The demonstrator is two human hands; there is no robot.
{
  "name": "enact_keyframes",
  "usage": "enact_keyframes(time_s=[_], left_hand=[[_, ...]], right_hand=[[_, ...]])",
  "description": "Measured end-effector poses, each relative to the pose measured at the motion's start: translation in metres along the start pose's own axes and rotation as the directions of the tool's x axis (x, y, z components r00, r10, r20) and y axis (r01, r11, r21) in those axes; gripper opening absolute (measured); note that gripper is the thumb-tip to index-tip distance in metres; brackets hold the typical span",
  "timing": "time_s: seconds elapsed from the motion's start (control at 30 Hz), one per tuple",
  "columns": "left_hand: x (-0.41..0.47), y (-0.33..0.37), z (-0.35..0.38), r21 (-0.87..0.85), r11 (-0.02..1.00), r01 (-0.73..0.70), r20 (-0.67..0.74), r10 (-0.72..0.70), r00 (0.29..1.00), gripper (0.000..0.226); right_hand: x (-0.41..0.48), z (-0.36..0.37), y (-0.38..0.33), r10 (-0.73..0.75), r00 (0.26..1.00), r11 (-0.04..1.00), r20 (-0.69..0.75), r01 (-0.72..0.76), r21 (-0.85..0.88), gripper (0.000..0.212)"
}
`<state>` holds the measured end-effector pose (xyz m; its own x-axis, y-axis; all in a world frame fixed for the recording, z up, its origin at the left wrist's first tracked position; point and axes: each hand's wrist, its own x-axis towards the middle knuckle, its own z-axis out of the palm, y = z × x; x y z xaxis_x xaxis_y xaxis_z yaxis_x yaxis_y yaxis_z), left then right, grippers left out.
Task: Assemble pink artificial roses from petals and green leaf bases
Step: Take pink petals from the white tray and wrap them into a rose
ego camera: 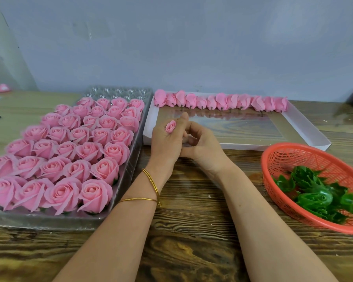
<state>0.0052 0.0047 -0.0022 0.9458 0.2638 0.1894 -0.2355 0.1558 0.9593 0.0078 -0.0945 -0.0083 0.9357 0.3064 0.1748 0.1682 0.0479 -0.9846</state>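
left hand (pixel 167 145) pinches a small pink fabric rosebud (pixel 170 126) over the brown wooden table (pixel 192 231) | right hand (pixel 203 146) curled against it (holding anything: cannot tell) | green plastic leaf bases (pixel 314 192) in red mesh basket (pixel 277 157), right | finished pink roses (pixel 59 151) trayed left

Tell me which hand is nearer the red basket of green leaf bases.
Right. The right hand sits mid-table, left of the red basket; the left hand, pinching a rosebud, is just beyond it, farther from the basket.
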Motion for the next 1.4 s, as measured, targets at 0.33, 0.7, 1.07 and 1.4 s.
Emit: enact_keyframes(time_s=[0.33, 0.7, 1.07, 1.4], left_hand=[[-0.002, 0.005, -0.002, 0.018, 0.996, -0.082, 0.067, 0.080, 0.995, 0.032], [-0.001, 0.004, -0.002, 0.035, 0.998, -0.045, 0.053, 0.043, 0.998, 0.033], [0.000, 0.003, -0.002, -0.005, 0.999, -0.042, 0.039, 0.043, 0.998, 0.017], [-0.001, 0.007, -0.003, 0.009, 1.000, -0.027, 0.036, 0.027, 0.999, 0.023]], right_hand=[[-0.002, 0.000, -0.005, 0.039, 0.998, 0.996, -0.039, -0.036, 0.083, 0.039], [-0.003, 0.000, -0.008, 0.080, 0.996, 0.985, 0.040, -0.085, 0.149, 0.042], [-0.002, 0.003, -0.008, 0.036, 0.997, 0.995, -0.075, -0.029, 0.092, 0.043], [-0.005, -0.004, -0.008, 0.074, 0.994, 0.987, 0.081, -0.085, 0.139, 0.029]])
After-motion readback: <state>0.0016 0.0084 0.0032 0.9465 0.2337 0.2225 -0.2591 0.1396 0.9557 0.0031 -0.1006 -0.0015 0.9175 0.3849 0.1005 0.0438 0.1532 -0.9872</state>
